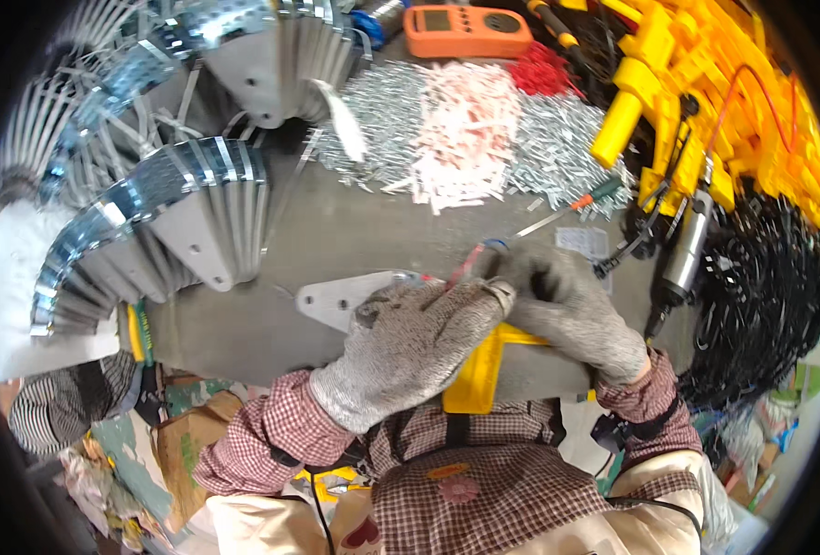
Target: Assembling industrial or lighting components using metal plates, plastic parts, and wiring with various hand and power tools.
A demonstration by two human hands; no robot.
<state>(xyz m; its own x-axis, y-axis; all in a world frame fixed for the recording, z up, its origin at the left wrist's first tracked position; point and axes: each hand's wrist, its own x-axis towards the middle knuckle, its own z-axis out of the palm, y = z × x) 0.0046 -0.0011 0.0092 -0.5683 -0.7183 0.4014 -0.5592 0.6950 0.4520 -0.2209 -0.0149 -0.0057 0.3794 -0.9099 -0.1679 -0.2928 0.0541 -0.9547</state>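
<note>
My left hand point(410, 342), in a grey knit glove, is closed over a yellow plastic part point(475, 377) that sticks out below it. Past its knuckles lies a light grey flat metal plate with holes point(336, 299), partly covered by the fingers. My right hand point(567, 305), gloved alike and blurred, has curled fingers close to the left thumb. Between the hands shows a thin reddish piece point(465, 265) with a blue end; its kind is unclear. What the right fingers hold is hidden. A screwdriver with a green and orange handle point(595, 194) lies just beyond the right hand.
Metal fastener piles point(378, 116) flank pale pink strips point(465, 129) at the back, near an orange meter point(468, 32). Stacked metal brackets point(179, 213) fill the left. Yellow parts point(706, 102), a silver power driver point(687, 250) and black cable ties point(752, 305) crowd the right.
</note>
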